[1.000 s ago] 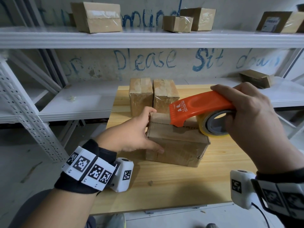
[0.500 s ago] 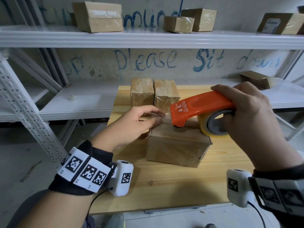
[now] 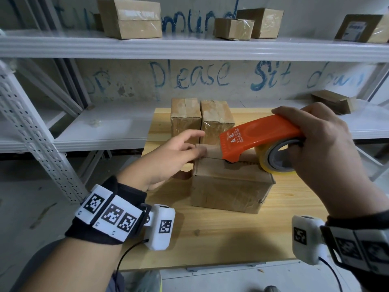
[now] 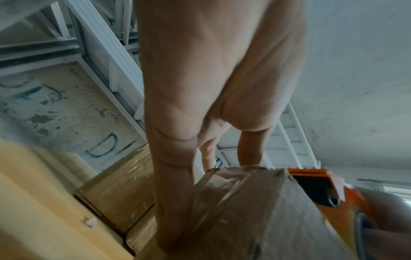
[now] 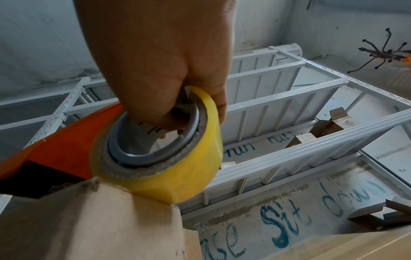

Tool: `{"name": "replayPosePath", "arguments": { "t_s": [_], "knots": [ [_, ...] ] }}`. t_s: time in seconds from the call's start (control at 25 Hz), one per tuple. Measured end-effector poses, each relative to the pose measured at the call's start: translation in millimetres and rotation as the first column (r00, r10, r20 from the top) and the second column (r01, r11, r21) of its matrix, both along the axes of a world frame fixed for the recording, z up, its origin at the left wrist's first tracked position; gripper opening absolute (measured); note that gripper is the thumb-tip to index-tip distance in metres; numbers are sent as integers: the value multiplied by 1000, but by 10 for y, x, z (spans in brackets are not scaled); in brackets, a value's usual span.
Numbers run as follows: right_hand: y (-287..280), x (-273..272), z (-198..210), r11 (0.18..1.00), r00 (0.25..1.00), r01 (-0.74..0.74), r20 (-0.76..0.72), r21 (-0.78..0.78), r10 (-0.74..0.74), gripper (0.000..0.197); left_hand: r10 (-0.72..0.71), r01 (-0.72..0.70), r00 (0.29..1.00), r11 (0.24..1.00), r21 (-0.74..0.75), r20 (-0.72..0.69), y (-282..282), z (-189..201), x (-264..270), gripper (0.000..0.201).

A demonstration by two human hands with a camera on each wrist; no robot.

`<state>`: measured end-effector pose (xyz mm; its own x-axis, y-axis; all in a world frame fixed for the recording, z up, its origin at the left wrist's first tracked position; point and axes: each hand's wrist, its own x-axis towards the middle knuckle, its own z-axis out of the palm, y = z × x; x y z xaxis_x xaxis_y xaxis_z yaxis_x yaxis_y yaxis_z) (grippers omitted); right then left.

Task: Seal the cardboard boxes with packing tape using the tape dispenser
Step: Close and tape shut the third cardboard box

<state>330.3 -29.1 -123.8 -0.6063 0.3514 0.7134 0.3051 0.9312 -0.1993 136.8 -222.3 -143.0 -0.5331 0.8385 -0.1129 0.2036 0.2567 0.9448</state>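
A brown cardboard box lies on the wooden table. My right hand grips the orange tape dispenser through its yellow tape roll, and the roll rests on the box's top at the right. The dispenser's toothed front edge hangs just above the top seam. My left hand reaches over the box's left end with straight fingers laid on the tape there, thumb down the side. In the left wrist view those fingers touch the taped box corner. The right wrist view shows the roll touching the box.
Two taped boxes stand side by side right behind the worked box. White metal shelving runs behind and above the table with several more boxes on it. A flat box lies on the lower shelf, right.
My left hand has left the box's front left side and risen to its top left end, fingers stretched toward the dispenser's edge. The dispenser and right hand have hardly moved.
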Motion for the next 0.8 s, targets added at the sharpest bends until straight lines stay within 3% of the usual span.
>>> {"name": "replayPosePath", "arguments": {
  "t_s": [0.08, 0.24, 0.32, 0.52, 0.8],
  "knots": [
    [-22, -9, 1, 1000, 1000, -12, 6, 16, 12, 65, 25, -25, 1000, 1000, -7, -2, 6, -30, -22, 42],
    [-13, -6, 2, 1000, 1000, -18, 2, 21, 17, 64, 27, -27, 995, 1000, -2, 93, 22, -57, -51, 25],
    [-2, -5, -5, 1000, 1000, -20, -1, 18, 20, 64, 4, -2, 992, 1000, -14, 126, 20, -57, -51, 31],
    [-9, -13, -10, 999, 1000, -28, 8, 26, 28, 66, 12, -13, 999, 1000, 23, 47, 41, -57, -12, 31],
    [5, 11, 20, 999, 999, -19, 34, 47, 18, 65, -23, 22, 998, 999, 23, 54, 19, -87, -27, 29]
  ]
}}
